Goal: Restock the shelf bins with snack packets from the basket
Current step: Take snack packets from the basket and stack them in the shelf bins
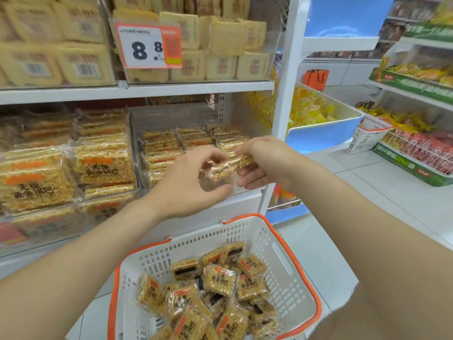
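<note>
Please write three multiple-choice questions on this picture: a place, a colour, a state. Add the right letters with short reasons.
1. Where is the basket? A. on the upper shelf B. low, in front of the shelves C. inside a bin
2. What colour is its rim? A. green B. orange C. black
3. How many hands hold the packet? A. none B. one C. two

1 B: it lies under both forearms. 2 B: an orange band runs round its top. 3 C: left hand and right hand each pinch it.
</note>
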{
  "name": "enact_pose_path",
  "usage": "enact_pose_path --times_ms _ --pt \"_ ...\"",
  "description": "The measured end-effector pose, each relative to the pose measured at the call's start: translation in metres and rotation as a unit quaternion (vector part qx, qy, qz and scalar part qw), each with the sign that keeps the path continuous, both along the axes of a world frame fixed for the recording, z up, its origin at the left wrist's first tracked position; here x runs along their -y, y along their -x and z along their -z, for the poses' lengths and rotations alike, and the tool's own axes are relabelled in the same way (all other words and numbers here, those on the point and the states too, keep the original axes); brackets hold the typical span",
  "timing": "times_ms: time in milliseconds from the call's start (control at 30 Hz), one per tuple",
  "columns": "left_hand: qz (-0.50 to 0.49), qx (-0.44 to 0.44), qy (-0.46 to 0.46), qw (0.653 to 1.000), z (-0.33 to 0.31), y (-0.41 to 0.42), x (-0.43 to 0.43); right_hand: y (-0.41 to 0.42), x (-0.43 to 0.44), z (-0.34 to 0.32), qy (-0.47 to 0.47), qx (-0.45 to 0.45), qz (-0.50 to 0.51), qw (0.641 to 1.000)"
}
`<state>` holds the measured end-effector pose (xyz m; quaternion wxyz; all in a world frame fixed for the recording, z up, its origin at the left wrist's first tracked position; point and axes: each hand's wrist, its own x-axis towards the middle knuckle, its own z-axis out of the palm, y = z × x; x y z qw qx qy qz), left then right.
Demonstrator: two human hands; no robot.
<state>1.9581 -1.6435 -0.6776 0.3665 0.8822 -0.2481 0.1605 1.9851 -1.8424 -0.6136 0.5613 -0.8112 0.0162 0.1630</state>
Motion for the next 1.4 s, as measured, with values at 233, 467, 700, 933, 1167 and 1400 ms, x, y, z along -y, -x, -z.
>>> enact_pose_path --times_ms 233,467,700,933,1167,1400 --pt "-0.017 -0.204 0.273 0.940 -0.005 -0.023 0.003 -0.001 0.004 -0.006 -0.044 -0.047 0.029 0.998" --pt "-0.069 -0.277 0.261 0.922 -0.002 -0.032 0.001 -0.011 0.010 0.010 0.167 0.152 0.059 0.972" --pt "-0.036 -0.174 0.191 0.965 -0.006 -0.032 0.013 -0.032 0.016 0.023 0.291 0.364 -0.138 0.874" --pt "-0.121 -0.021 -0.031 0.992 0.004 -0.034 0.018 -0.057 0.033 0.025 0.329 0.437 -0.031 0.836" --pt "-0.110 0.042 -0.264 0.957 0.021 -0.037 0.019 -0.079 0.050 0.042 0.444 0.444 -0.087 0.774" --pt "-0.145 0.031 -0.268 0.952 0.019 -0.041 0.020 -0.088 0.039 0.051 0.537 0.476 -0.131 0.684"
